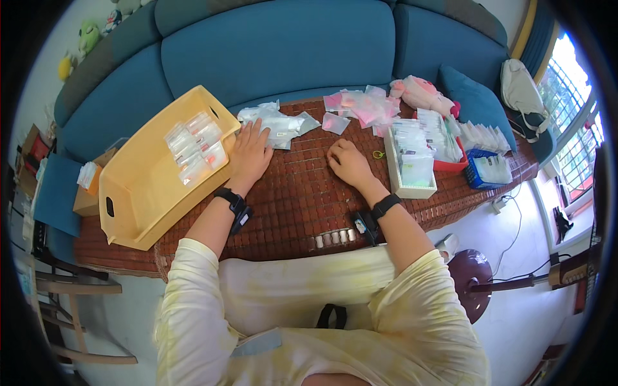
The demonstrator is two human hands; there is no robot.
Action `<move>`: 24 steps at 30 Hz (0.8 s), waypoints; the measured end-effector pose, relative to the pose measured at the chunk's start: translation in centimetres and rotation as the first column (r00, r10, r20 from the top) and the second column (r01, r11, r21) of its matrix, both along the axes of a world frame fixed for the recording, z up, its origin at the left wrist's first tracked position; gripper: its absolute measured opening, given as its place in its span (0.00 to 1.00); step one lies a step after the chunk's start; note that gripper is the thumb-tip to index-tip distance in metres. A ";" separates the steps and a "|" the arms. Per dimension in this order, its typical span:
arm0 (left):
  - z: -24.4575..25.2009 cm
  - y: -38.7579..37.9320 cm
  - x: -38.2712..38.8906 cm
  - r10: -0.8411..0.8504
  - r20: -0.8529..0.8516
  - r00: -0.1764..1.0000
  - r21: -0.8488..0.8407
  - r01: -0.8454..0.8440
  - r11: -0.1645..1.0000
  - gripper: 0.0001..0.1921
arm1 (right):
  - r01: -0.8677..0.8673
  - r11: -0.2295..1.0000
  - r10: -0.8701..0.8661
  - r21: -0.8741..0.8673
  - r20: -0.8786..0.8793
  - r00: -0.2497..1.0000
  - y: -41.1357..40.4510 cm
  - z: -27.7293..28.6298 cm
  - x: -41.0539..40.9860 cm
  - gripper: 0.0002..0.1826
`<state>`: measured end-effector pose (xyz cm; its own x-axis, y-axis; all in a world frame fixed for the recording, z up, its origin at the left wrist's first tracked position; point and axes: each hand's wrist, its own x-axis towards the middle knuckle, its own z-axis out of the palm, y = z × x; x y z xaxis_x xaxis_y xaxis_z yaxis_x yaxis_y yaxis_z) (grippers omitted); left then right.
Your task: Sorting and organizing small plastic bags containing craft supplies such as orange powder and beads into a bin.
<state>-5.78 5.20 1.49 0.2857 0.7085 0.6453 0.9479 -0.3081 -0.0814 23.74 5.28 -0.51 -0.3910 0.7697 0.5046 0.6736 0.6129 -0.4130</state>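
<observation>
My left hand (252,153) lies palm down beside the yellow plastic bin, fingers outstretched, with the fingertips on a pile of clear and white plastic packets (282,126). Small filled plastic packets (195,147) sit in rows inside the yellow bin (140,202). My right hand (351,163) rests on the brown tiled mat (299,193) with its fingers loosely curled; its underside is hidden. Beyond it are a single translucent packet (335,123) and a heap of pink-tinted packets (364,107). A small yellow-green ring (378,154) lies to its right.
To the right stand a white box (420,193), a red basket (453,166) and a blue basket (475,178), all holding upright packets. A pink plush toy (422,94) lies behind them. The blue sofa (280,43) borders the far side. A round dark-red base (470,284) stands on the floor.
</observation>
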 end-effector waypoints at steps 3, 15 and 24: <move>0.1 1.1 0.5 0.038 0.018 0.999 -0.032 -0.037 0.999 0.27 | 0.042 0.998 -0.042 -0.050 -0.004 0.999 1.1 -0.6 -0.2 0.07; 0.0 7.0 1.5 0.500 0.207 0.841 -0.592 -0.299 0.749 0.49 | 0.103 0.993 -0.100 -0.065 0.046 0.994 3.9 -1.7 -4.5 0.24; 0.1 6.4 1.8 0.415 0.214 0.884 -0.603 -0.215 0.768 0.43 | 0.023 0.983 -0.019 -0.179 0.028 0.999 9.4 -3.1 -8.8 0.42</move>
<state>-3.99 11.64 1.61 -0.1673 0.9774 0.1293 0.9381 0.1175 0.3257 14.94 14.70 -3.60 -0.3849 0.8551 0.3473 0.6974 0.5159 -0.4975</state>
